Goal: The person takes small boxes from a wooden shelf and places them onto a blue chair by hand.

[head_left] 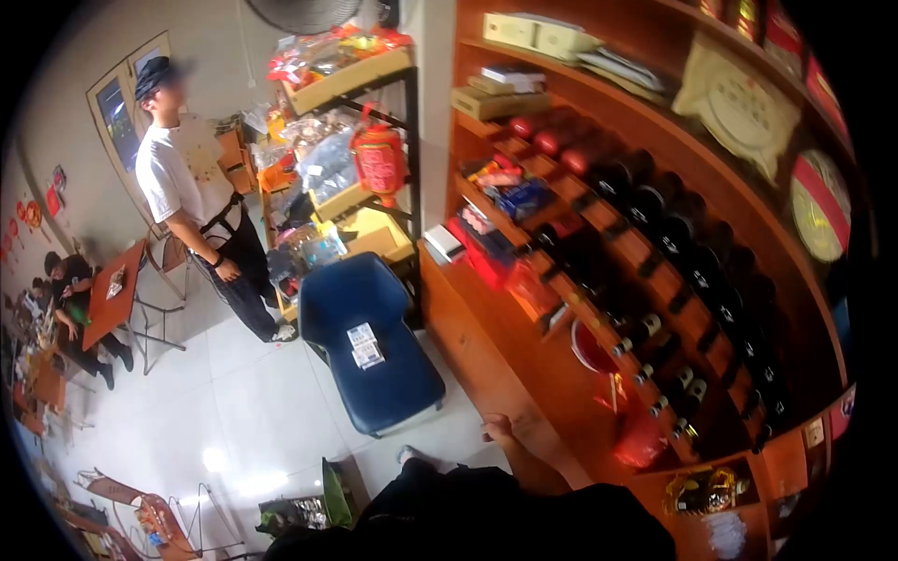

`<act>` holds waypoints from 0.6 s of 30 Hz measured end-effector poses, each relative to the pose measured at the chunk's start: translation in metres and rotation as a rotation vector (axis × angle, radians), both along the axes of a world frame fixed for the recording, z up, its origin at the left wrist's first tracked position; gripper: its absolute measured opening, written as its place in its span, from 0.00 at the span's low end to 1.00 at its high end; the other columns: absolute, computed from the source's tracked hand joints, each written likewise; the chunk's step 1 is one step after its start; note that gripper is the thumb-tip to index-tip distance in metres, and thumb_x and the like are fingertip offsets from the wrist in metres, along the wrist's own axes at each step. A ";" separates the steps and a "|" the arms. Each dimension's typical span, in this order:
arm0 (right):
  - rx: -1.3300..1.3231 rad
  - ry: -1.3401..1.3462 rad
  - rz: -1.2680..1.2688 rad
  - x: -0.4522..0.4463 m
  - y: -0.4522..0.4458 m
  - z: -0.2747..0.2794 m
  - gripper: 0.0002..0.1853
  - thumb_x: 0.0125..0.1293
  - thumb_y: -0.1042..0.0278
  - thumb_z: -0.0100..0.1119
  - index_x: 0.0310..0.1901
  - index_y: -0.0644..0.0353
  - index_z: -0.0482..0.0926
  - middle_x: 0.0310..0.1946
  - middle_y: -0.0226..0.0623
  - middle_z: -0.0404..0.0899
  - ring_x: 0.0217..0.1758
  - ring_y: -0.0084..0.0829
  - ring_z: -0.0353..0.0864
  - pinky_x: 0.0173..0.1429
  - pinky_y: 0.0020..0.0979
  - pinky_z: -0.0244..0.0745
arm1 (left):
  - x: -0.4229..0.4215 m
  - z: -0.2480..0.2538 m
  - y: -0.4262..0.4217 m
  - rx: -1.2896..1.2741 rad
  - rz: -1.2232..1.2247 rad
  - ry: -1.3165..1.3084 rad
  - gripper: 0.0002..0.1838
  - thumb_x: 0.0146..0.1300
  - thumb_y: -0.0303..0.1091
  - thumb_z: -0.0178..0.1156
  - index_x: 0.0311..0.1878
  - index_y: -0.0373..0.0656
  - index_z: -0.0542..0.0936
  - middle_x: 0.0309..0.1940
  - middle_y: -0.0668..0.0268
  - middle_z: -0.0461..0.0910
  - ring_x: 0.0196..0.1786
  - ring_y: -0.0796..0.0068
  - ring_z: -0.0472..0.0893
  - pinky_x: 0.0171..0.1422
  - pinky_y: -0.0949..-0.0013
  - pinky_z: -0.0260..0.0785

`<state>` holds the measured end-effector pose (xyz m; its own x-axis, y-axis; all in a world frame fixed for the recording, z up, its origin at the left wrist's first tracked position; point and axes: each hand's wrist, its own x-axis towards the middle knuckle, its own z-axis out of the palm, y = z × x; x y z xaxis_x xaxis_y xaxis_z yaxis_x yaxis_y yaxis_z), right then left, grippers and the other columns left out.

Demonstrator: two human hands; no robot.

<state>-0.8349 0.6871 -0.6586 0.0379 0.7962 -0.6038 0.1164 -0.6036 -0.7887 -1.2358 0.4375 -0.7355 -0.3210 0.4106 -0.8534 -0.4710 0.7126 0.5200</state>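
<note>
My right hand (499, 428) hangs low in front of my dark clothing, beside the wooden cabinet (510, 374). Its fingers are loosely bent and apart, and I see nothing held in them. My left hand is out of view. Ahead of me is a dark blue chair (369, 309), with a small white printed paper or packet (365, 345) on its seat. My right hand is nearest to the cabinet front and does not visibly touch it.
Wine bottles (692, 262) fill a slanted rack on the right. A stocked shelf (351, 70) with a red lantern (379, 164) stands behind the chair. A person in a white shirt (173, 168) stands left; another sits by a table (108, 304). Folding chairs (154, 514) are lower left.
</note>
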 end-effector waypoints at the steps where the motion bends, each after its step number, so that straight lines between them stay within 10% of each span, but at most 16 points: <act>1: 0.005 0.014 -0.108 0.021 -0.019 -0.008 0.21 0.49 0.82 0.59 0.49 0.68 0.74 0.30 0.44 0.78 0.18 0.32 0.77 0.18 0.30 0.75 | 0.029 0.004 -0.026 -0.067 -0.087 -0.017 0.13 0.64 0.40 0.49 0.38 0.40 0.76 0.32 0.61 0.79 0.33 0.67 0.79 0.33 0.66 0.72; 7: -0.136 -0.065 -0.389 0.176 -0.177 -0.079 0.19 0.50 0.83 0.59 0.46 0.68 0.73 0.25 0.47 0.76 0.19 0.39 0.77 0.16 0.37 0.73 | 0.100 0.041 -0.122 -0.206 -0.362 0.009 0.13 0.63 0.40 0.50 0.33 0.40 0.77 0.30 0.61 0.79 0.29 0.68 0.78 0.29 0.66 0.71; 13: -0.301 -0.153 0.330 0.307 -0.367 -0.238 0.08 0.55 0.63 0.51 0.27 0.56 0.75 0.27 0.38 0.76 0.33 0.32 0.76 0.27 0.37 0.71 | 0.050 0.051 -0.099 0.174 -0.361 0.104 0.14 0.63 0.40 0.52 0.29 0.39 0.77 0.28 0.61 0.79 0.24 0.68 0.77 0.25 0.66 0.69; 14: -0.307 -0.279 0.241 0.301 -0.376 -0.230 0.07 0.54 0.63 0.53 0.29 0.57 0.76 0.26 0.38 0.77 0.31 0.32 0.77 0.27 0.37 0.71 | 0.040 0.044 -0.087 0.447 -0.195 -0.139 0.15 0.63 0.40 0.52 0.28 0.39 0.77 0.28 0.61 0.79 0.23 0.68 0.77 0.25 0.66 0.69; 15: -0.315 -0.401 0.143 0.285 -0.378 -0.185 0.08 0.52 0.63 0.55 0.31 0.57 0.77 0.24 0.38 0.77 0.29 0.33 0.78 0.26 0.37 0.72 | 0.048 0.069 -0.042 0.005 -0.611 0.440 0.15 0.59 0.43 0.56 0.27 0.41 0.77 0.27 0.62 0.79 0.25 0.69 0.77 0.25 0.65 0.69; 16: -0.323 -0.514 0.041 0.271 -0.382 -0.148 0.10 0.50 0.64 0.58 0.34 0.57 0.78 0.23 0.38 0.78 0.26 0.33 0.79 0.25 0.37 0.72 | 0.061 0.076 -0.012 0.022 -0.511 0.361 0.13 0.58 0.42 0.57 0.29 0.41 0.77 0.26 0.62 0.79 0.24 0.69 0.77 0.24 0.66 0.69; 18: 0.180 -0.823 -0.561 0.255 -0.417 -0.230 0.17 0.47 0.67 0.62 0.42 0.56 0.80 0.19 0.38 0.78 0.20 0.35 0.79 0.25 0.36 0.74 | 0.090 0.096 0.051 0.051 -0.300 0.212 0.10 0.58 0.39 0.58 0.33 0.42 0.78 0.25 0.62 0.78 0.22 0.70 0.77 0.23 0.68 0.69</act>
<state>-0.5800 0.2703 -0.8891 0.7847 0.6126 -0.0945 0.4011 -0.6181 -0.6761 -1.1460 0.4885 -0.6399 -0.3471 0.5538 -0.7568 -0.1227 0.7732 0.6221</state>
